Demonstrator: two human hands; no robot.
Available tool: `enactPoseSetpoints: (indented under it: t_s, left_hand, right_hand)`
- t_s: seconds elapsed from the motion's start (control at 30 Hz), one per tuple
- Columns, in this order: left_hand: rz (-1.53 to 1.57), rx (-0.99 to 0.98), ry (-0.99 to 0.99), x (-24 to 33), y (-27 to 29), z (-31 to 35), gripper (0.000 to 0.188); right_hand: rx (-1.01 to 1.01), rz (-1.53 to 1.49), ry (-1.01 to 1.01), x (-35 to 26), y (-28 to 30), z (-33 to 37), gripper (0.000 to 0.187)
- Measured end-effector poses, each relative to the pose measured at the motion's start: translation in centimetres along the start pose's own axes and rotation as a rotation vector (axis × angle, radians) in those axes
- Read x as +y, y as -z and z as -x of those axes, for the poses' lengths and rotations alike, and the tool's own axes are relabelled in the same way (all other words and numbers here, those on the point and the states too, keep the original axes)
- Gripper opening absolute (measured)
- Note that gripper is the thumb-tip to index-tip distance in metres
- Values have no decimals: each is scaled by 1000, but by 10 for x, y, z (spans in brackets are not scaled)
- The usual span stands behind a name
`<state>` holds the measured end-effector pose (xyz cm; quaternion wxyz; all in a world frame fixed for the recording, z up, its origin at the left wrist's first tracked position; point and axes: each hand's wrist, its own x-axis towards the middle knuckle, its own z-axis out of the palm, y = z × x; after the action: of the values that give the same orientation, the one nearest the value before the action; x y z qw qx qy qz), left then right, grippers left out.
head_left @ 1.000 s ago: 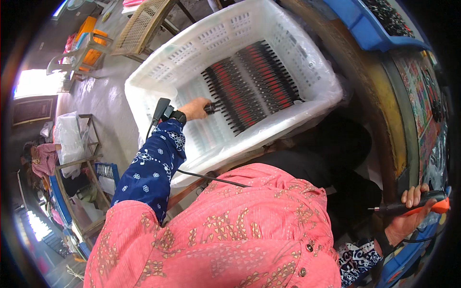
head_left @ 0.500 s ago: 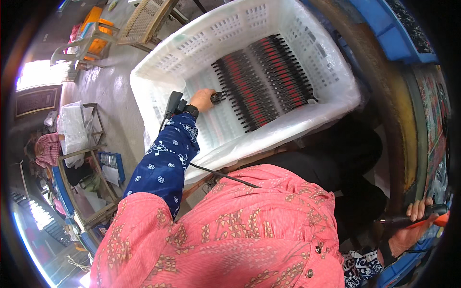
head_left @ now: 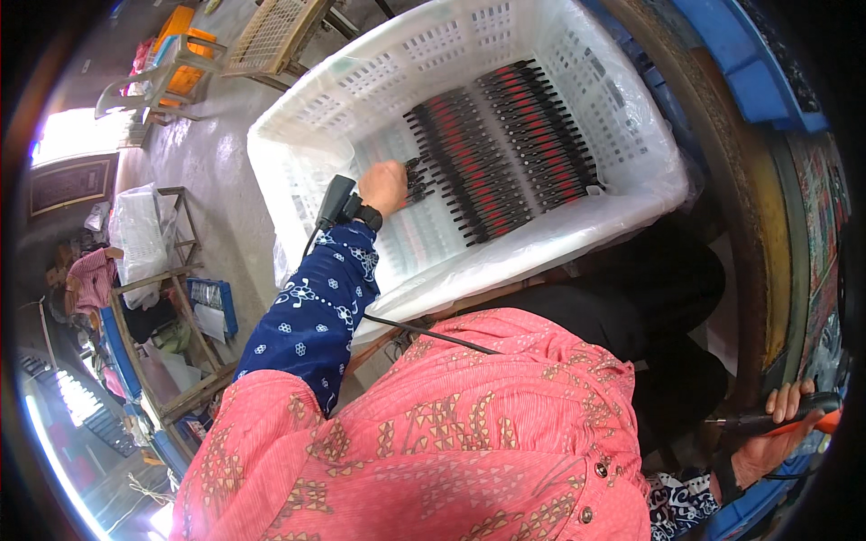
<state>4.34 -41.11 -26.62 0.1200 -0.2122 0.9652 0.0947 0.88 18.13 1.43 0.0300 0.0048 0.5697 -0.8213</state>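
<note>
My left hand (head_left: 384,187) is inside a white plastic crate (head_left: 390,65) lined with clear film. Its fingers are closed on a small bunch of slim black pieces (head_left: 418,180), whose exact kind I cannot make out. Right beside it, two rows of similar slim black pieces with red middles (head_left: 478,153) lie side by side on the crate bottom. At the far lower right, my right hand (head_left: 756,451) is wrapped round a black and orange electric screwdriver (head_left: 803,408), its thin bit pointing left.
Blue bins (head_left: 722,54) stand at the upper right beyond a worn wooden edge. To the left are a wooden rack (head_left: 185,347), a plastic chair (head_left: 161,86) and another person's striped sleeve (head_left: 95,278). A black cable (head_left: 428,334) runs from my left forearm across my shirt.
My left hand has shifted slightly away from me along the left end of the rows, still holding the black pieces. My right hand keeps its hold on the screwdriver.
</note>
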Motion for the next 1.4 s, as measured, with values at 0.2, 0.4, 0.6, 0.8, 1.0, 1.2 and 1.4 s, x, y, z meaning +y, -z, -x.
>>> enactPoseSetpoints:
  t_s: [0.2, 0.4, 0.6, 0.8, 1.0, 1.2, 1.4]
  left_hand:
    - [-112, 66, -90, 5, -21, 21, 4]
    - [-252, 7, -203, 8, -21, 29, 13]
    - [-139, -28, -157, 11, -21, 33, 21]
    - [-93, -56, -173, 7, -22, 29, 21]
    - [-188, -70, -201, 13, -23, 30, 16]
    - [-163, -307, -229, 14, -24, 35, 18]
    - [-91, -440, -250, 18, -32, 41, 21]
  right_hand:
    - [-26, -30, -26, -2, 0, 0, 38]
    - [-31, -48, -13, -1, 2, 1, 39]
    - [-17, -23, -6, -1, 4, 1, 41]
    - [-9, -28, -12, -2, 3, 1, 40]
    - [-6, -39, -33, -3, 4, 0, 38]
    - [-12, -93, -77, -3, 3, -3, 35]
    - [44, 47, -36, -2, -4, -2, 37]
